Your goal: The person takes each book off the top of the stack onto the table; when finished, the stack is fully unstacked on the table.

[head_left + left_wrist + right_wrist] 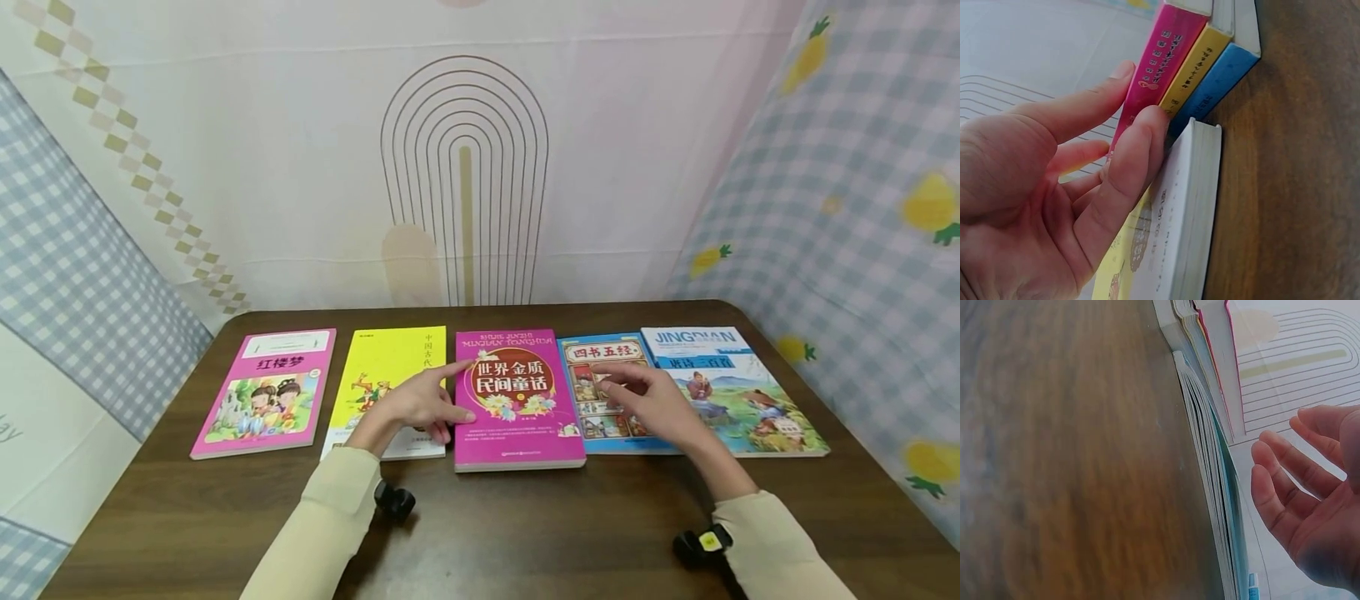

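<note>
A magenta book (517,442) with a red circular title panel lies mid-table, topping a stack; a yellow spine (1194,65) and a blue spine (1219,75) show beneath it in the left wrist view. My left hand (420,400) is at its left edge, thumb and index finger extended against it, the other fingers bent over a yellow book (386,358). My right hand (652,400) hovers with loosely bent fingers above a blue comic-style book (603,352), holding nothing. In the right wrist view that hand (1319,506) stays apart from the page edges (1204,475).
At far left lies a pink book (266,392) with two cartoon children. A landscape-covered book (750,400) lies at the right, next to the blue one. The brown wooden table (525,533) ends against a patterned cloth backdrop (300,167).
</note>
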### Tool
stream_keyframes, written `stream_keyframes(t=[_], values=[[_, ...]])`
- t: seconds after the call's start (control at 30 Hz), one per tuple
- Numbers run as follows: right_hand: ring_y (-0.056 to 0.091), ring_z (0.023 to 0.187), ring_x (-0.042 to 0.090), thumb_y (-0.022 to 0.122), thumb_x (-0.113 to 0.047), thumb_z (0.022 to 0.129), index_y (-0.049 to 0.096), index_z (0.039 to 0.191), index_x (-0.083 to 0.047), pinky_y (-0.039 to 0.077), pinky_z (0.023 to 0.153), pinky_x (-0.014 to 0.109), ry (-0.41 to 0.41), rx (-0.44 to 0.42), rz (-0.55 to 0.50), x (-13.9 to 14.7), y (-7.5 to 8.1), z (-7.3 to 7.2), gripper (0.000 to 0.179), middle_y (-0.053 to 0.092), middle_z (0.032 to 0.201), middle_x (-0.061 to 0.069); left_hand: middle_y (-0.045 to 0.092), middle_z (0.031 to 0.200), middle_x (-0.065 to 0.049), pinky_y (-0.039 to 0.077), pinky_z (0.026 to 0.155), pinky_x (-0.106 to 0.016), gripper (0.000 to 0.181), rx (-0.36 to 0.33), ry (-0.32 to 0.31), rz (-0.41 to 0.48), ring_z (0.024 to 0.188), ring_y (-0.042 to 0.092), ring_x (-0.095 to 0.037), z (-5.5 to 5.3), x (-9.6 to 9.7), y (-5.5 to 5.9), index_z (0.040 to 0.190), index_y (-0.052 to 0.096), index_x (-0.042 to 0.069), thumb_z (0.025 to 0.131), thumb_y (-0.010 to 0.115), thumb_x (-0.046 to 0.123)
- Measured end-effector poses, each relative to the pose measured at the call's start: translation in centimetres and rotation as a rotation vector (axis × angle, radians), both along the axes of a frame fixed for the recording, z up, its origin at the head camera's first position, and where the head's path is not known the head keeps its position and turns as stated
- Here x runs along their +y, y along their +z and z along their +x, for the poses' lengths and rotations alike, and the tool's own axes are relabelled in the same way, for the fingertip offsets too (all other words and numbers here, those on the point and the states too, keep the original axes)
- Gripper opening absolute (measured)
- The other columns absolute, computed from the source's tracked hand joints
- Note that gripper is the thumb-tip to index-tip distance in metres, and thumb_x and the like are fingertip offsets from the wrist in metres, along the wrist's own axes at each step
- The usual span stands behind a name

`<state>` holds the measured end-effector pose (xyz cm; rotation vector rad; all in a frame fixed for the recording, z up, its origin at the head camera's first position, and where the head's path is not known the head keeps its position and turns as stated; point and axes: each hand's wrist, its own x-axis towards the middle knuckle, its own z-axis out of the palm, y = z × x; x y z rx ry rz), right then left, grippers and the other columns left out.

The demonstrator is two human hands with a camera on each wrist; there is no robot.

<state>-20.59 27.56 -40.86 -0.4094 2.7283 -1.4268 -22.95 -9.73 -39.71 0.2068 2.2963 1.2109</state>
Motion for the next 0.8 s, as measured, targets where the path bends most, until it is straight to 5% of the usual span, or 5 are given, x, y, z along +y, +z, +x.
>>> stream_keyframes(t=[0.4,0.8], values=[[0.073,0.084,0.028,0.066,-0.026,0.106,0.062,0.146,-0.007,0.065,0.065,0.036,0.077,-0.073,-0.090,-1.6,0.0,-0.4,0.044,0.071,0.126,0.021,0.071,0.085,-0.014,0.061,0.055,-0.030,0.096,0.031,-0.037,-0.036,0.055,0.067,-0.021,0.1,-0.2,0.4,0.168,0.029,0.032,0.091,0.085,0.032],[0.075,0.083,0.024,0.067,-0.019,0.105,0.058,0.149,-0.006,0.066,0.067,0.039,0.109,-0.200,-0.105,-3.8,0.0,-0.5,0.047,0.064,0.133,0.027,0.071,0.080,-0.017,0.060,0.051,-0.031,0.093,-0.002,-0.002,-0.023,0.050,0.066,-0.018,0.3,0.2,0.2,0.169,0.025,0.033,0.095,0.081,0.025]])
